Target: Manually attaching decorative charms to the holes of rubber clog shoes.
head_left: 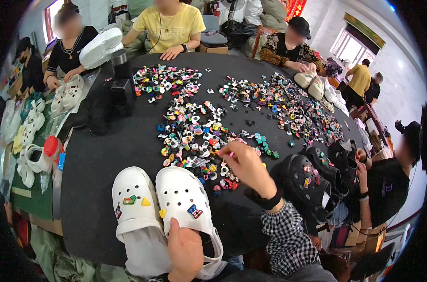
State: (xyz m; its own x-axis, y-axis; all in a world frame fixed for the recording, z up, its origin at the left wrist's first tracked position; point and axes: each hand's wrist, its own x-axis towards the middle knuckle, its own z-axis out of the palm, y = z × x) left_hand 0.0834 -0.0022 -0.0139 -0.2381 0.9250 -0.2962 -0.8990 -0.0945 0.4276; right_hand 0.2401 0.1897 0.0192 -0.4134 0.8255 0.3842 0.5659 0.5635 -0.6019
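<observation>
Apparently charm selection, head view: left hand [185, 244] clasping the rightward white clog [180, 201] at the near edge of the desk [98, 162]; right hand [248, 167] at the charm pile [194, 134], fingers [230, 162] narrowed, any hold unclear. Next move seems to call for a secure pinch.

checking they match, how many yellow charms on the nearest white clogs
2: yellow triangular charm on the left white perforated clog, another on the right clog; some may be hidden.

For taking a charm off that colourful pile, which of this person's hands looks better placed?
Probably the right hand: it reaches over the near edge of the charm pile. The left hand is further from it and busy holding a white clog.
</observation>
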